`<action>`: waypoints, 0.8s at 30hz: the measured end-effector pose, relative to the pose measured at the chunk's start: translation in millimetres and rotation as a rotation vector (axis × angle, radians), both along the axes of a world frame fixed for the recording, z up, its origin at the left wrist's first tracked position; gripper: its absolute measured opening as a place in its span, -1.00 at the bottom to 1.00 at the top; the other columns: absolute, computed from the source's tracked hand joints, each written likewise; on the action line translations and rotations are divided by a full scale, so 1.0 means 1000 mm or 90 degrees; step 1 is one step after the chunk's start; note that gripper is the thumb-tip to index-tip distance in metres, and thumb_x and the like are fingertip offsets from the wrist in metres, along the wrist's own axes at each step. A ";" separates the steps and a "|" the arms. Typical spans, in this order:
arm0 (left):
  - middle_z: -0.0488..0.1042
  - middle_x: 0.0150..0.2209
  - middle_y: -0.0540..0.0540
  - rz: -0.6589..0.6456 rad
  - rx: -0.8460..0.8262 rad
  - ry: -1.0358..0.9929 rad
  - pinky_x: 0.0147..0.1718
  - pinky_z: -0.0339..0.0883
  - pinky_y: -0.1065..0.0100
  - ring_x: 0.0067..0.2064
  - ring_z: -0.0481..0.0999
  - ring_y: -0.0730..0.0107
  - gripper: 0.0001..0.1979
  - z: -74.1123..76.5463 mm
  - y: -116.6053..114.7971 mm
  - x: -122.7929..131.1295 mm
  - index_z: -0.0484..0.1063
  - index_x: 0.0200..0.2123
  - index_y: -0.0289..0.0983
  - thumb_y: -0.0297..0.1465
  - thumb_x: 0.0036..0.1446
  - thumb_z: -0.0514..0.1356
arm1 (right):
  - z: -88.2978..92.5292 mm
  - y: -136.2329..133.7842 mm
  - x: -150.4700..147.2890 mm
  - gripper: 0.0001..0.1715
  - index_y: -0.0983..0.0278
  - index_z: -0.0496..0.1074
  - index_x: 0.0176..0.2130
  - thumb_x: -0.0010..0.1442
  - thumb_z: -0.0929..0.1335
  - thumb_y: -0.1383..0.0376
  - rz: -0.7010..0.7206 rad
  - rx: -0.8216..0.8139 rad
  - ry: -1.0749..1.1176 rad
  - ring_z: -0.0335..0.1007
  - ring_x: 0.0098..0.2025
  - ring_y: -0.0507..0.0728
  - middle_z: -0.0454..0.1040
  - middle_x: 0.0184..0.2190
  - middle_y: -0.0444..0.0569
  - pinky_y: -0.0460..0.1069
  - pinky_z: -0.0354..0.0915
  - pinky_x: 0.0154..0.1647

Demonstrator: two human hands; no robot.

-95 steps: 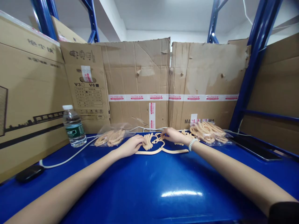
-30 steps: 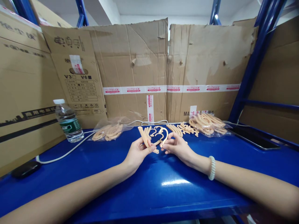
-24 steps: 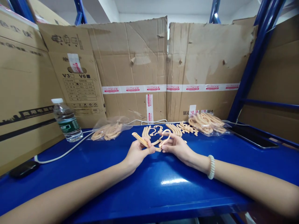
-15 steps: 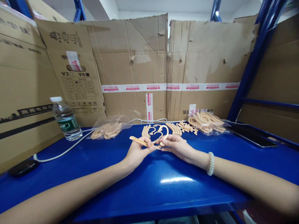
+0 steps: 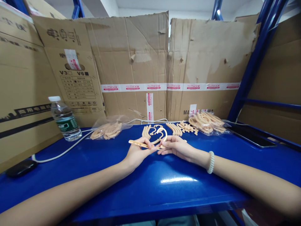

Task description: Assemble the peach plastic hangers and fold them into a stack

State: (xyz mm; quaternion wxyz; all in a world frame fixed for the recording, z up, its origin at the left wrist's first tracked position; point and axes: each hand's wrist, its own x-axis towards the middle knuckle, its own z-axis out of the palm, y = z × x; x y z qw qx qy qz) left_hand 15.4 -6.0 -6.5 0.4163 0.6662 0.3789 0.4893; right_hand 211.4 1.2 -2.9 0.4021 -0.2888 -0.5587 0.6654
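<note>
My left hand (image 5: 138,153) is closed on a beige plastic hanger arm (image 5: 137,143), whose free end sticks out to the upper left. In my right hand (image 5: 180,148) is a beige plastic hanger hook (image 5: 165,135), its curve rising above the fingers. The two pieces meet between my fingertips over the table; the joint itself is partly hidden. Just behind my hands lie loose hanger hooks (image 5: 152,130), a row of curved hanger arms (image 5: 146,131) on the left and another row of hanger arms (image 5: 174,129) to the right, beside a pile of small hanger parts (image 5: 187,127).
Bags of beige parts lie at the back left (image 5: 107,130) and back right (image 5: 207,122). A water bottle (image 5: 67,124), white cable (image 5: 61,155) and black mouse-like object (image 5: 21,168) are left; a dark phone or tablet (image 5: 254,137) lies right. Cardboard (image 5: 131,69) walls the blue table (image 5: 117,194).
The hanger hook has tilted slightly in my right hand, and the hanger arm in my left lies a little flatter. The view has shifted slightly.
</note>
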 end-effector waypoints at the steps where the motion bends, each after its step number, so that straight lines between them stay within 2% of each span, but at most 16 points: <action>1: 0.41 -0.50 0.01 0.005 -0.001 0.000 -0.26 0.32 0.30 -0.32 0.52 0.28 -0.74 -0.001 0.000 0.000 0.31 -0.59 -0.29 -0.33 -0.14 0.35 | 0.000 0.000 0.000 -0.64 0.38 0.43 -0.36 -0.02 0.52 0.17 0.002 -0.002 0.002 0.55 -0.30 0.11 0.55 -0.33 0.06 -0.12 0.45 -0.29; 9: 0.39 -0.53 0.01 0.009 0.022 0.028 -0.32 0.31 0.33 -0.37 0.50 0.31 -0.73 0.001 -0.001 -0.001 0.30 -0.59 -0.29 -0.32 -0.11 0.34 | 0.002 -0.001 -0.001 -0.64 0.39 0.44 -0.36 -0.05 0.53 0.19 -0.007 -0.005 -0.006 0.55 -0.29 0.10 0.56 -0.32 0.06 -0.11 0.44 -0.25; 17: 0.41 -0.49 -0.01 -0.025 0.195 0.066 -0.29 0.33 0.32 -0.37 0.43 0.38 -0.78 0.000 0.000 -0.002 0.37 -0.59 -0.29 -0.35 -0.05 0.33 | -0.001 -0.004 -0.004 -0.61 0.36 0.40 -0.43 -0.12 0.56 0.18 -0.039 0.019 0.009 0.51 -0.35 0.03 0.51 -0.40 -0.06 -0.10 0.43 -0.24; 24: 0.46 -0.47 -0.03 -0.031 0.238 0.089 -0.27 0.32 0.34 -0.35 0.45 0.37 -0.78 -0.003 0.001 -0.002 0.37 -0.59 -0.28 -0.34 -0.04 0.33 | -0.008 -0.004 -0.008 -0.55 0.34 0.36 -0.42 -0.16 0.55 0.14 -0.080 0.062 -0.011 0.49 -0.43 0.04 0.51 -0.46 -0.07 -0.07 0.42 -0.32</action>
